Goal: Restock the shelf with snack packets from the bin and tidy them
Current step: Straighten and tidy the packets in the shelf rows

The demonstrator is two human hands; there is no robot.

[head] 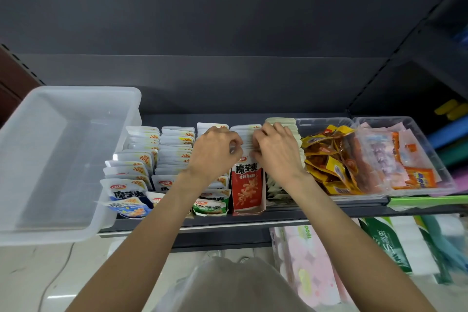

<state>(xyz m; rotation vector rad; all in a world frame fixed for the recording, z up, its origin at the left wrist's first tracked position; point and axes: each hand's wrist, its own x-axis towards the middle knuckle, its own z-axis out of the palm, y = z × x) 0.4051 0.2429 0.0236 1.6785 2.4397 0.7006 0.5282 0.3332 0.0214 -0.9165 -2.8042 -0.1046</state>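
Fingers (234, 145) of the left hand (215, 152) are curled down onto the tops of the packets at mid frame, and those of the right hand (276, 152) curl the same way just across from them; both appear to pinch the upper edges of the red konjac packet row (247, 185), though the tips are hidden behind the knuckles, so the exact hold is a judgement. That row stands upright in its narrow carton, running from the shelf's (253, 216) front lip back toward the rear wall, and it lies directly between and below the two hands, equally near to each. Any squaring-up would likely run along that front-to-back axis. Both forearms rise from the bottom of the frame and converge, wrists bent downward. Left of the hands stand the blue-and-white packet rows (141, 157), some leaning at the front. At far left sits the clear plastic bin (121, 99), which looks empty, suggesting restocking is done and tidying remains.
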